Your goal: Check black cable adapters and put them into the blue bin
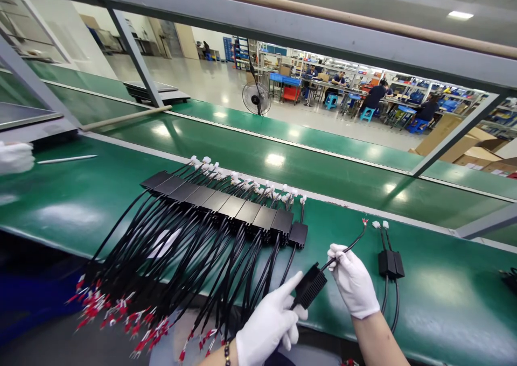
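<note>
Both my hands wear white gloves. My left hand [270, 323] grips the lower end of a small black box-shaped module [310, 286], fingers closed round it. My right hand [352, 281] pinches the thin black cable [346, 247] that leaves the module's top and ends in a red-and-white tip. To the left, a long row of the same black modules [226, 207] lies on the green belt, with black leads fanned toward me and white connectors on the far side. Two more modules [390, 264] lie to the right of my right hand.
The green conveyor belt [444, 296] runs across the view, a second belt behind it. Another person's white-gloved hand [15, 157] shows at the far left beside a thin white rod [67, 159]. A fan [256, 98], cardboard boxes [464, 145] and seated workers are in the background.
</note>
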`<action>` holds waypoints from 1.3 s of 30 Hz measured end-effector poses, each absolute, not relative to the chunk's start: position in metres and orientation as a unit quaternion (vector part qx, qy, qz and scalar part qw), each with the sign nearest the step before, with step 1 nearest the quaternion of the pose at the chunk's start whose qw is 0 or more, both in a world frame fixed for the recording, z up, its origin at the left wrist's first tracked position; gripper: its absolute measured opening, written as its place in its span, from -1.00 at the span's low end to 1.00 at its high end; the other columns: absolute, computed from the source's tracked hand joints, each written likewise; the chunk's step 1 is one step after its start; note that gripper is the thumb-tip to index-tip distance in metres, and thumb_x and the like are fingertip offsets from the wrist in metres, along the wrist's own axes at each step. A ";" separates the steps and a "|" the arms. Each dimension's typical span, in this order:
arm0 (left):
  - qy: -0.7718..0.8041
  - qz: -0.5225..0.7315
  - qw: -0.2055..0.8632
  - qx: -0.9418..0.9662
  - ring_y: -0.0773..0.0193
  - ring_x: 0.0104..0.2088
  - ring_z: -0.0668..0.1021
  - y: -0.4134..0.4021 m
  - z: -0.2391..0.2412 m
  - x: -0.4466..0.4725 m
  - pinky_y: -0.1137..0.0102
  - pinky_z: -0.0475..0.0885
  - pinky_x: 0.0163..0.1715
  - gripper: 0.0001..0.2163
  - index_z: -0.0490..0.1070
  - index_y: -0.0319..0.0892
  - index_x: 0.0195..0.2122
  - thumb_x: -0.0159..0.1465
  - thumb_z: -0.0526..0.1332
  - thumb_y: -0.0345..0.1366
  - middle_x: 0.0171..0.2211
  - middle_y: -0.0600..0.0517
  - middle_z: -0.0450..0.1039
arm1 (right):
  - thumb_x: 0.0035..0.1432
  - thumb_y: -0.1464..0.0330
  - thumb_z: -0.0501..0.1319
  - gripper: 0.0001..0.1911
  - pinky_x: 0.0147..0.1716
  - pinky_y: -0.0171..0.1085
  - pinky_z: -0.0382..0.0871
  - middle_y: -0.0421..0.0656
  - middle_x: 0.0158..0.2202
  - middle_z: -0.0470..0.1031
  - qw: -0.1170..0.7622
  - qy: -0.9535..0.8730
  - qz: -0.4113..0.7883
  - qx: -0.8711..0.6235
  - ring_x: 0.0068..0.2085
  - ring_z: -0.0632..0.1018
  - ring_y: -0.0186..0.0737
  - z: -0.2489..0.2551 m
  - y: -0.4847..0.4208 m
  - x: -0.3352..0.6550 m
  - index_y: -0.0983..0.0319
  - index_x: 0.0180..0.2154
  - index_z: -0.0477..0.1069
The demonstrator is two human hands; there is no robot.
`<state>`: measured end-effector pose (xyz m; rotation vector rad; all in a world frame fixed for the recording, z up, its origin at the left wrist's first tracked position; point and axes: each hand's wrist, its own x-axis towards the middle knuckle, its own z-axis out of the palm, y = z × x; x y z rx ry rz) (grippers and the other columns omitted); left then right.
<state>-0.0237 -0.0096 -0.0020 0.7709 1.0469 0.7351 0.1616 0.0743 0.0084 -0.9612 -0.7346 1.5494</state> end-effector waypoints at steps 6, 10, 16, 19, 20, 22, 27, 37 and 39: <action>0.552 0.322 0.451 0.623 0.36 -0.52 0.43 -0.015 -0.008 -0.033 0.46 0.39 -0.44 -0.41 0.02 -0.10 0.28 0.18 -0.04 -0.45 -0.48 0.06 0.42 | 0.12 0.14 0.24 -0.55 -0.14 -0.25 0.36 -0.07 -0.06 0.47 0.481 -0.400 0.687 -0.370 -0.09 0.46 -0.16 0.013 0.063 0.162 0.15 0.03 0.38; 0.533 0.299 0.331 0.718 0.29 -0.43 0.51 -0.017 0.000 -0.038 0.41 0.44 -0.34 -0.35 -0.16 -0.14 0.32 0.17 -0.07 -0.50 -0.35 -0.02 0.51 | 0.08 0.19 0.28 -0.48 0.03 -0.15 0.25 -0.07 0.01 0.45 0.410 -0.467 0.687 -0.377 0.01 0.43 -0.10 0.015 0.053 0.159 0.12 0.09 0.32; 0.541 0.318 0.226 0.745 0.25 -0.22 0.58 -0.012 0.005 -0.046 0.35 0.51 -0.22 -0.32 -0.26 -0.03 0.32 0.19 -0.07 -0.54 -0.15 -0.04 0.53 | 0.05 0.20 0.30 -0.51 0.02 -0.11 0.29 -0.05 0.09 0.39 0.427 -0.435 0.689 -0.392 0.06 0.42 -0.01 0.008 0.046 0.153 0.17 0.03 0.38; 0.536 0.360 0.100 0.757 0.24 -0.18 0.56 -0.005 0.012 -0.053 0.31 0.51 -0.18 -0.37 -0.14 -0.05 0.31 0.21 -0.07 -0.56 -0.16 -0.06 0.52 | 0.01 0.23 0.33 -0.51 -0.07 -0.15 0.38 -0.07 -0.03 0.49 0.446 -0.391 0.704 -0.391 -0.06 0.51 -0.06 0.006 0.043 0.143 0.17 0.00 0.39; 0.532 0.378 0.050 0.756 0.22 -0.13 0.55 -0.004 0.016 -0.055 0.27 0.50 -0.14 -0.39 -0.09 -0.07 0.30 0.22 -0.05 -0.56 -0.13 -0.09 0.50 | -0.01 0.24 0.35 -0.52 -0.09 -0.17 0.39 -0.09 -0.07 0.51 0.456 -0.376 0.705 -0.391 -0.09 0.52 -0.08 0.006 0.042 0.140 0.17 -0.01 0.41; 0.518 0.425 -0.040 0.742 0.12 0.03 0.45 -0.006 0.024 -0.058 0.15 0.42 0.00 -0.39 0.01 -0.10 0.27 0.19 0.02 -0.57 0.00 -0.14 0.42 | -0.02 0.25 0.36 -0.54 -0.12 -0.20 0.42 -0.11 -0.09 0.53 0.478 -0.343 0.711 -0.387 -0.10 0.54 -0.11 0.008 0.040 0.134 0.15 -0.04 0.42; 0.393 0.562 -0.013 0.728 0.12 -0.01 0.48 -0.021 0.030 -0.056 0.18 0.42 0.00 -0.49 0.23 -0.04 0.12 0.15 0.18 -0.54 -0.10 -0.07 0.47 | 0.03 0.24 0.32 -0.51 -0.18 -0.15 0.49 -0.10 0.03 0.45 0.540 -0.271 0.714 -0.354 0.02 0.48 -0.05 0.017 0.038 0.123 0.07 0.03 0.34; 0.403 0.612 0.563 0.383 0.13 -0.03 0.50 0.017 0.056 -0.013 0.25 0.34 0.06 -0.65 0.34 -0.21 -0.04 0.20 0.21 -0.14 -0.09 -0.13 0.48 | 0.02 0.14 0.30 -0.72 -0.29 -0.24 0.48 -0.12 -0.30 0.59 0.404 -0.441 0.735 -0.320 -0.29 0.57 -0.14 0.038 0.003 0.099 0.16 -0.25 0.53; 0.389 0.615 0.596 0.339 0.19 -0.24 0.57 0.021 0.066 -0.019 0.25 0.45 -0.10 -0.68 0.33 -0.20 -0.12 0.19 0.22 -0.12 -0.21 -0.07 0.51 | 0.03 0.11 0.29 -0.72 -0.41 -0.29 0.46 -0.14 -0.48 0.57 0.309 -0.532 0.715 -0.334 -0.44 0.54 -0.20 0.043 -0.001 0.123 0.20 -0.41 0.56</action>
